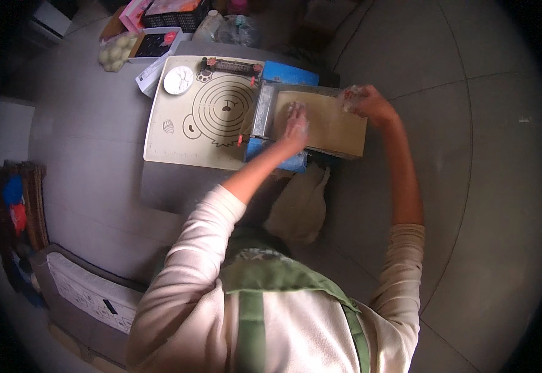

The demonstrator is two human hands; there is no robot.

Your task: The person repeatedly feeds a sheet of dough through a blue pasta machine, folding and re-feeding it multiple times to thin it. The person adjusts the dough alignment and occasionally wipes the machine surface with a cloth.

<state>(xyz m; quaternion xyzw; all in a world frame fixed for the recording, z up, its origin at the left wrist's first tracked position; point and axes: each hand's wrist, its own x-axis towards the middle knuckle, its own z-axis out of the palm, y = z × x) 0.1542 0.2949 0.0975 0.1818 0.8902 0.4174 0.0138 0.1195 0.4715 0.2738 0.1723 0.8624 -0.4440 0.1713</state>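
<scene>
My left hand (295,128) rests with its fingers stretched out on the tan board (330,130) of a roller machine with blue sides (289,73). White powder seems to coat its fingers. Just left of the hand runs the machine's silvery roller part (263,110). Over the board's far right corner, my right hand (367,104) is closed, fingers curled around something whitish that I cannot make out. Left of the machine lies a cream mat (171,140) printed with dark rings, and on it stands a small white bowl (178,80) with white contents.
A dark bar with red knobs (233,66) lies along the mat's far edge. Behind stand a bag of pale round things (117,52), a white box (174,37), a black basket (174,18) and plastic bags (236,30). A pale sheet-like thing (299,205) lies below the machine.
</scene>
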